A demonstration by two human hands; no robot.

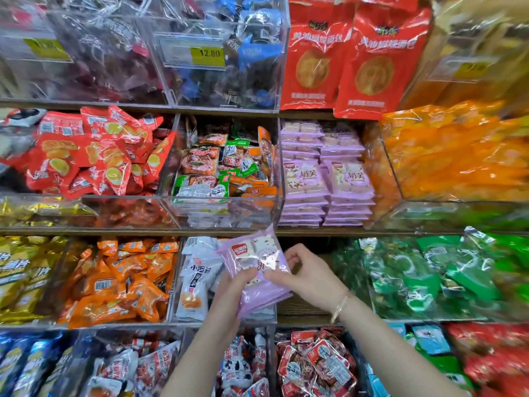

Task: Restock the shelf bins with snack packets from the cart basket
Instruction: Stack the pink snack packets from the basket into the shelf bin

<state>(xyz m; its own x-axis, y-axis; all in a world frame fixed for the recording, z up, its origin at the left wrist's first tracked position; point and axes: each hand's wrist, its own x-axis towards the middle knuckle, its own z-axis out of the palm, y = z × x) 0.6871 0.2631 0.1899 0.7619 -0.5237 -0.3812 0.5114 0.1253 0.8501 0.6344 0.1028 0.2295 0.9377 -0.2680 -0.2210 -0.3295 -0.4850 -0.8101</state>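
Centrally, left hand [229, 287] and right hand [306, 275], each grip grasping one small tilted stack of lilac plastic snack packets [262, 299], held before the shelf, just below the shelved rows of matching lilac packets [326, 179], thin gold bracelet [339, 308] on right wrist.

Glossy lilac plastic packet [257, 270]; clear, smooth acrylic bins [226, 210]; shiny crinkled film on orange packets [126, 282]; thin metal-look bracelet [339, 306]; yellow paper price label [208, 55]
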